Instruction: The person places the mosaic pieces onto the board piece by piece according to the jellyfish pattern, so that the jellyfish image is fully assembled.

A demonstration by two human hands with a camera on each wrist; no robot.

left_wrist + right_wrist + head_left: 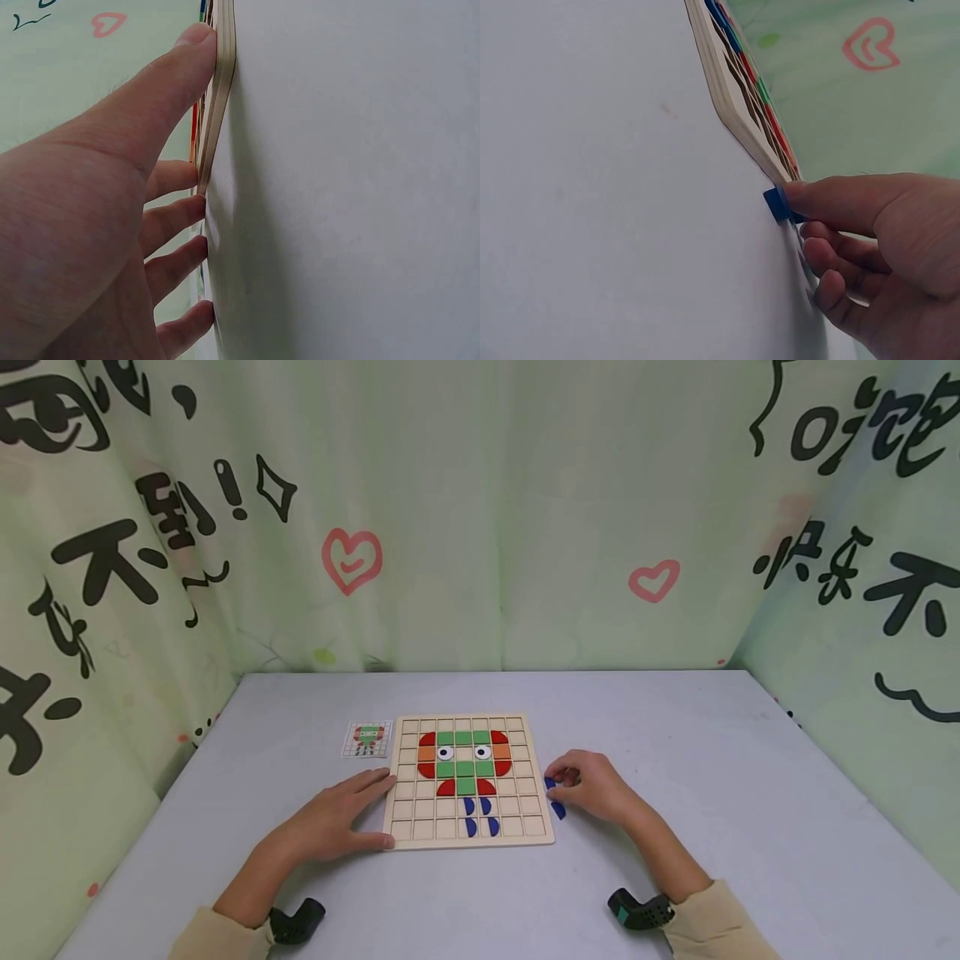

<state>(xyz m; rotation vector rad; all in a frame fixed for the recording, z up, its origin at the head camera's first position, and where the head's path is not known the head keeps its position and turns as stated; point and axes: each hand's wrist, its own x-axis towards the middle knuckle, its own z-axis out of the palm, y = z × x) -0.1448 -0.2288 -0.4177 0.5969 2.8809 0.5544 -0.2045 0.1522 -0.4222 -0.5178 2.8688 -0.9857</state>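
On the table lies a wooden grid board bearing green, red, orange and blue pieces and two eye pieces that make a figure. Along the board's left edge rests my left hand, thumb at the near corner and fingers spread farther up; the left wrist view shows its thumb against the rim. To the right of the board, my right hand pinches a blue quarter-round piece between thumb and fingers, low at the table. A second blue piece lies just nearer, below the thumb.
A small picture card with a similar figure on a grid lies beside the board's upper left. The white table is bordered by a printed curtain at the back and sides. A dark wrist device sits at each sleeve.
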